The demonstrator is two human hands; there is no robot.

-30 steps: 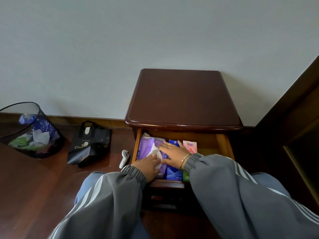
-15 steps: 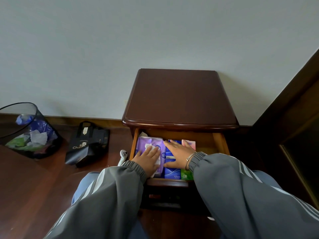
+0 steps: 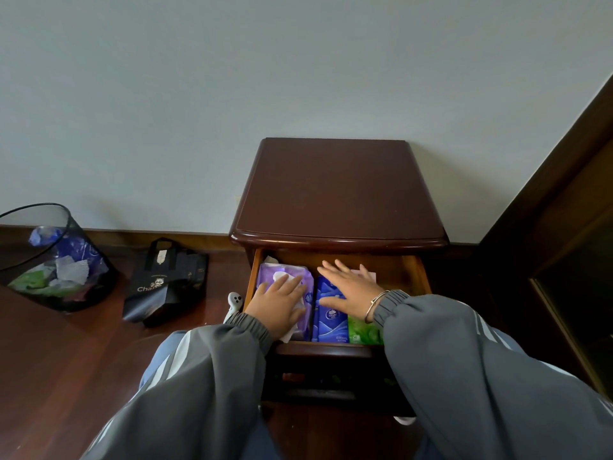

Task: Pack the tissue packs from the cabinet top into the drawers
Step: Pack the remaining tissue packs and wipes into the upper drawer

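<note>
**Desk:** Where are the tissue packs on your feed?

**Operator:** All the ones I can see are in the top drawer (image 3: 414, 277), which is pulled out under the cabinet top (image 3: 335, 194). A purple pack (image 3: 282, 269) lies along the drawer's left wall, with a white tissue (image 3: 286, 279) sticking out of it. A blue pack (image 3: 328, 322) sits just beside it, running back from the front edge. A green pack (image 3: 363, 332) is at the front edge, touching the blue one's right side. I catch a corner of a pink pack (image 3: 371, 275) farther back.

**Desk:** And the hands?

**Operator:** I've got the left hand (image 3: 278, 303) lying flat on the purple pack, fingers straight and close together, gripping nothing. The right hand (image 3: 351, 290) is flat too, fingers straight and fanned apart over the blue and pink packs. A bracelet (image 3: 374, 305) sits on that wrist. I can't tell whether the palm presses down or only rests.

**Desk:** Anything around the cabinet?

**Operator:** On the floor to its left I see a small white object (image 3: 234, 302) just beside the drawer and a black bag (image 3: 166, 287) near it. A mesh bin (image 3: 49, 260) with scraps in it stands well apart, by the wall.
</note>
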